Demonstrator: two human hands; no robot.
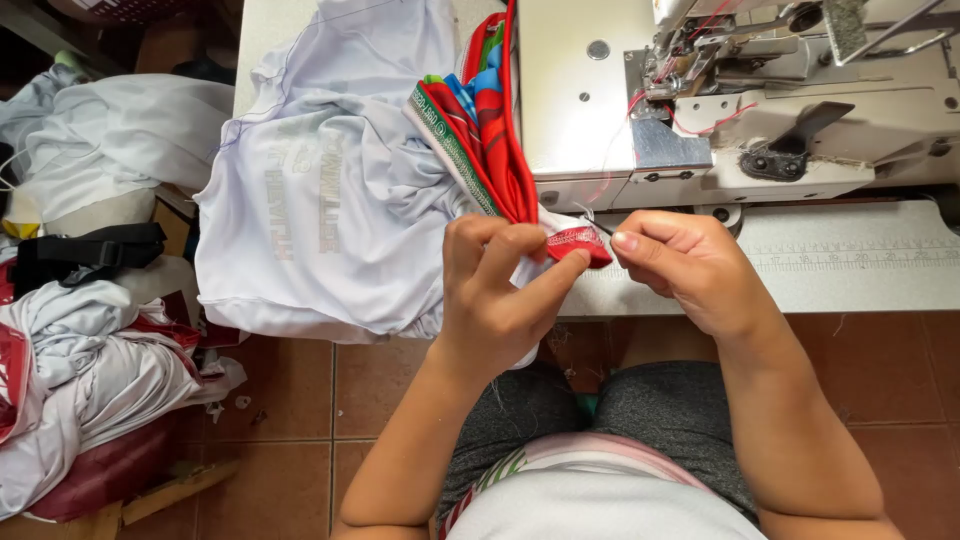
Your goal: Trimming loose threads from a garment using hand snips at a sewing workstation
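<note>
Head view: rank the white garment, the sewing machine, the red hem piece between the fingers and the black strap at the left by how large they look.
1. white garment
2. sewing machine, cut off by the frame, so its rank against the garment is unsure
3. black strap
4. red hem piece, pinched by the left hand, with the right hand beside it

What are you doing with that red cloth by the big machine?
A person sits at a sewing machine. The left hand pinches the red edge of a garment between thumb and fingers, and the right hand picks at it with a small tool. The rest of the white and red garment lies bunched on the table.
</note>
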